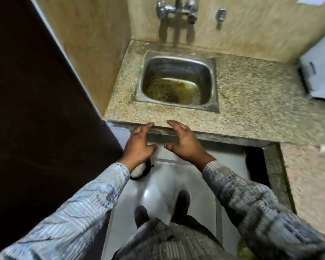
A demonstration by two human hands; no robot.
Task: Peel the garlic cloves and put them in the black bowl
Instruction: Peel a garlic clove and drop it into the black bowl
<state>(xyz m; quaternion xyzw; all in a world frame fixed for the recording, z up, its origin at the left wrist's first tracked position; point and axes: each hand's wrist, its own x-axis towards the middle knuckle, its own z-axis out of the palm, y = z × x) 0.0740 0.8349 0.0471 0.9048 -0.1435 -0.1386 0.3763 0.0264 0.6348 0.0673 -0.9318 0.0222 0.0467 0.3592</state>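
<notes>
You've got pale blue-grey fine-striped sleeves [83, 203], a tan-and-brown speckled counter [251, 102], a dull steel-grey sink [176, 70] near its left edge with yellow-brown murk, and a dark brown door [36, 109].

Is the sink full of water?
No, nearly empty. Only a shallow brownish puddle lies on the bottom of the sink; its steel walls are bare above it.

Open room lies over the sink [176, 69] and the table [251, 94] right of it, bounded by a wall [94, 53] left, taps [176, 8] behind, a white object [321, 77] far right.
</notes>
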